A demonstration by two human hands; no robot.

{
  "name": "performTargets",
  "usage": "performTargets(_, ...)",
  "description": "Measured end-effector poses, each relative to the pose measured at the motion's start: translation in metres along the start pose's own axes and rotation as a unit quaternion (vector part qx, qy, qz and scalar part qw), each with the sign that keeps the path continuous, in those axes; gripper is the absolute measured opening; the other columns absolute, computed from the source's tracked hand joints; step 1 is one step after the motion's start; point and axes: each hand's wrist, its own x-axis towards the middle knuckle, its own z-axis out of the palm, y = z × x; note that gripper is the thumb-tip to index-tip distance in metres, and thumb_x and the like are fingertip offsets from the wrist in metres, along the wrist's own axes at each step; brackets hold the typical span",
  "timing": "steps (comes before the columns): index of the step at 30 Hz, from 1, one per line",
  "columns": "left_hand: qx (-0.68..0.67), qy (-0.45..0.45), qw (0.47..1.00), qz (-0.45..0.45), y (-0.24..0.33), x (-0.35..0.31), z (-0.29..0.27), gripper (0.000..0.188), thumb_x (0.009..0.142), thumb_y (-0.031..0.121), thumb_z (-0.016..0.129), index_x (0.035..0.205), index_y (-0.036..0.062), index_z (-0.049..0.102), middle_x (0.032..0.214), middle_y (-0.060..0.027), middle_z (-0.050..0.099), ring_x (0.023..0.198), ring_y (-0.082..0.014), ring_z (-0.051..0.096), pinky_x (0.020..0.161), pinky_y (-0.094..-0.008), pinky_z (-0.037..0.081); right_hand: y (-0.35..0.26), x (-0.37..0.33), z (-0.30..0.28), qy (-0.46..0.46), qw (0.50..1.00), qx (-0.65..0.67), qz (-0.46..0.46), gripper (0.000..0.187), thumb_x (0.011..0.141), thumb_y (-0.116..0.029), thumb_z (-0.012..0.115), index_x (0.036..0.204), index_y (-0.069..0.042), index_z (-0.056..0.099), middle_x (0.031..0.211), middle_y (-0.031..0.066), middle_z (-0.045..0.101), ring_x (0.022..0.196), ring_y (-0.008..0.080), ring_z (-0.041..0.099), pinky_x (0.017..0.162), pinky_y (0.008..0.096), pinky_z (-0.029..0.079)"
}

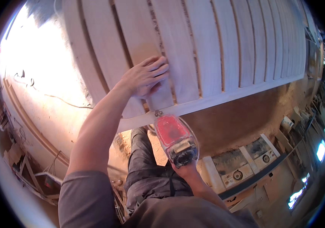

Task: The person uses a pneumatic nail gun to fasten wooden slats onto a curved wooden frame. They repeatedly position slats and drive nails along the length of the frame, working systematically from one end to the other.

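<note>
A pale wooden panel of long parallel slats, with dark gaps between them, spreads out in front of me. My left hand rests on one of the slats near the panel's close edge. Its fingers are loosely bent with the thumb apart, and nothing shows in them. My right hand grips a dusty red, grey and black power tool from behind. The tool's narrow metal tip lies at the panel's near edge rail; whether it touches, I cannot tell. Most of my right hand's fingers are hidden by the tool.
A thin cable trails over the brightly lit floor on the left. Wooden boards and scraps lie at the lower left. On the right, a dusty board piece with round fittings lies low, near more timber.
</note>
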Motion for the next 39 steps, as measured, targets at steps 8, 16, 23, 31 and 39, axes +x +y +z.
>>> performTargets(8, 0.022, 0.041, 0.999, 0.011, 0.0, 0.002, 0.006, 0.047, 0.088, 0.028, 0.072, 0.132, 0.0129, 0.068, 0.147, -0.0084, 0.053, 0.152, -0.0328, 0.036, 0.127, -0.0513, 0.032, 0.025, -0.002, -0.041, 0.094, 0.968, -0.234, -0.012, 0.04, 0.09, -0.014, 0.075, 0.129, -0.009, 0.066, 0.128, 0.0097, 0.069, 0.122, 0.0307, 0.064, 0.105, 0.0444, 0.05)
performTargets(16, 0.036, 0.008, 0.999, 0.011, -0.001, 0.003, 0.002, 0.048, 0.089, 0.03, 0.07, 0.135, 0.0186, 0.067, 0.151, -0.0082, 0.047, 0.153, -0.0343, 0.033, 0.129, -0.0529, 0.029, 0.021, 0.023, -0.059, 0.098, 0.993, -0.014, 0.067, 0.05, 0.089, -0.024, 0.082, 0.132, -0.008, 0.064, 0.131, 0.0106, 0.067, 0.122, 0.0257, 0.064, 0.103, 0.0418, 0.051)
performTargets(23, 0.057, -0.009, 0.998, -0.003, 0.002, 0.004, 0.003, 0.056, 0.088, 0.033, 0.07, 0.142, 0.0177, 0.062, 0.153, -0.0085, 0.046, 0.154, -0.0332, 0.03, 0.13, -0.0527, 0.025, 0.048, 0.02, -0.057, 0.043, 0.981, -0.19, 0.019, 0.038, 0.096, -0.027, 0.077, 0.128, -0.009, 0.066, 0.119, 0.0091, 0.071, 0.11, 0.0251, 0.068, 0.094, 0.0417, 0.055)
performTargets(31, 0.047, -0.003, 0.999, -0.011, -0.001, 0.005, 0.0, 0.061, 0.084, 0.033, 0.073, 0.141, 0.0151, 0.063, 0.154, -0.008, 0.046, 0.154, -0.0319, 0.031, 0.13, -0.0527, 0.026, 0.037, 0.009, -0.072, 0.053, 0.977, -0.204, 0.019, 0.051, 0.095, -0.028, 0.073, 0.141, -0.009, 0.06, 0.14, 0.0119, 0.063, 0.132, 0.0317, 0.057, 0.112, 0.046, 0.043)
performTargets(39, 0.034, -0.001, 0.999, -0.015, 0.001, 0.005, 0.005, 0.057, 0.084, 0.029, 0.074, 0.138, 0.0148, 0.064, 0.154, -0.0079, 0.046, 0.155, -0.0318, 0.031, 0.129, -0.053, 0.028, 0.019, 0.027, -0.096, 0.029, 0.975, -0.17, 0.142, 0.055, 0.096, -0.03, 0.071, 0.147, -0.012, 0.057, 0.15, 0.0109, 0.059, 0.143, 0.0306, 0.051, 0.12, 0.0428, 0.04)
